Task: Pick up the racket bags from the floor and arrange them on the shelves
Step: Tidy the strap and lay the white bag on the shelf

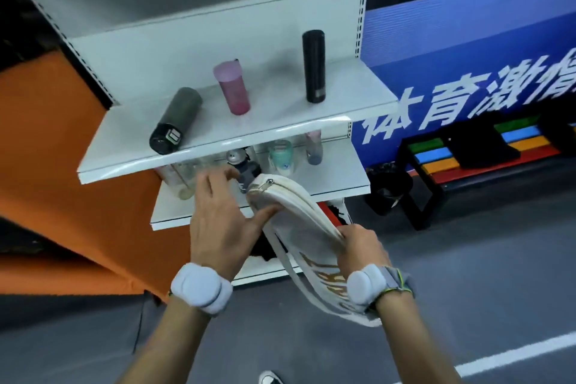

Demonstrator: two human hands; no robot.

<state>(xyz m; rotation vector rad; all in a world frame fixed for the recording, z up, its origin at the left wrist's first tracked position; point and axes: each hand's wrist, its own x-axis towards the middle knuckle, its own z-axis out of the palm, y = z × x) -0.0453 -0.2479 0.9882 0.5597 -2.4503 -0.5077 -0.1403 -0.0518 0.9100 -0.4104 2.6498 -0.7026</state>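
A white racket bag (291,212) with gold lettering and a zipped top hangs tilted in front of the white shelving unit (237,140). My right hand (361,246) is closed around its right edge near the middle. My left hand (218,221) rests against the bag's upper left side, thumb pressed on the fabric and fingers spread toward the second shelf (330,178). The bag's zipped end sits at the front edge of that shelf. A loose strap (290,268) dangles below. Dark and red items (335,213) lie on the lowest shelf behind the bag; I cannot tell what they are.
The top shelf carries a lying dark bottle (176,120), a pink tumbler (233,87) and a black flask (314,65). Several clear and coloured bottles (280,156) crowd the second shelf. A striped bench (467,162) and a black bin (388,188) stand right. Orange padding (62,150) is left.
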